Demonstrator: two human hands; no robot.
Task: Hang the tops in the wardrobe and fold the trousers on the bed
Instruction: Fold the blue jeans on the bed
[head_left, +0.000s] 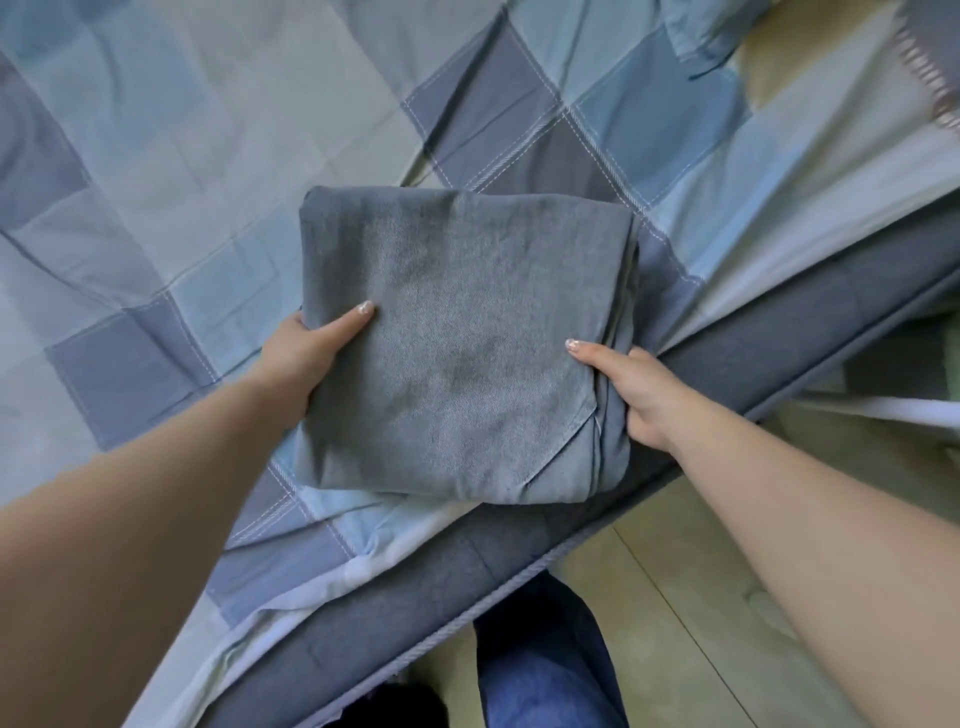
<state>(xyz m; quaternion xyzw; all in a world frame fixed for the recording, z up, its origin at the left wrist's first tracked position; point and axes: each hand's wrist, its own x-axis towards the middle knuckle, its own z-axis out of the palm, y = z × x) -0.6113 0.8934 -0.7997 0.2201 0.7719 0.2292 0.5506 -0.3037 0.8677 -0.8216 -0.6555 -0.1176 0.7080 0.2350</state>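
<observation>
bedspread (156, 156) open left and beyond | folded trousers (457, 343) block centre

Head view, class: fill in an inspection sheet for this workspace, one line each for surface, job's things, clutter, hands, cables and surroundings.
Surface: bed covered with a blue and pale checked bedspread, creased, hanging over the near edge.
Job's things: grey-blue folded trousers, a compact square bundle at the bed's near edge; no tops or wardrobe in view.
Clutter: nothing seen.
Hands: left hand grips the bundle's left edge, thumb on top; right hand grips the right edge, thumb on top.
Cables: nothing seen.
Surroundings: grey bed frame, pale floor, the person's blue-trousered leg below.
</observation>
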